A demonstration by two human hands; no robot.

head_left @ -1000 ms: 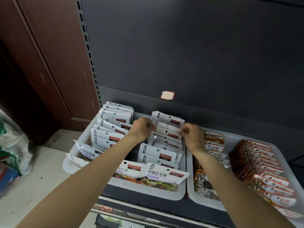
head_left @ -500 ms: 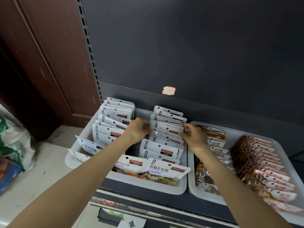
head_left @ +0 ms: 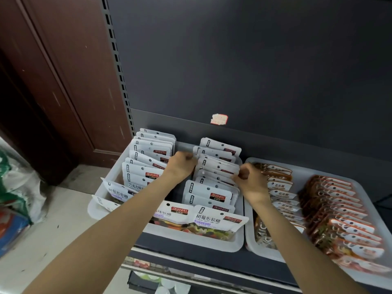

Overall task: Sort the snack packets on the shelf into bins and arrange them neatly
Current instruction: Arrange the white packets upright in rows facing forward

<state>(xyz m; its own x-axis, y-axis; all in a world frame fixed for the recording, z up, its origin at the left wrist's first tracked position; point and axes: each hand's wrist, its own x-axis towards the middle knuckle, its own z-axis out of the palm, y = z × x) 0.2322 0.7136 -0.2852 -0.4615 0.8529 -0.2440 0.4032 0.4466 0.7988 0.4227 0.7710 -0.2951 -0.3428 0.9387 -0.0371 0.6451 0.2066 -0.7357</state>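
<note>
A white bin on the shelf holds two upright rows of white snack packets: a left row and a right row. Two more white packets lie flat across the bin's front. My left hand grips the left edges of packets in the right row, fingers curled. My right hand pinches the right edges of the same packets. Which packets each hand holds is partly hidden by the fingers.
A second white bin to the right holds a row of brown packets and a row of orange packets. Behind stands the dark shelf back panel with a small sticker. Bags lie on the floor at left.
Both hands stay on the right row of white packets, squeezing its sides; the packets there sit a little tighter together. The camera view has shifted slightly.
</note>
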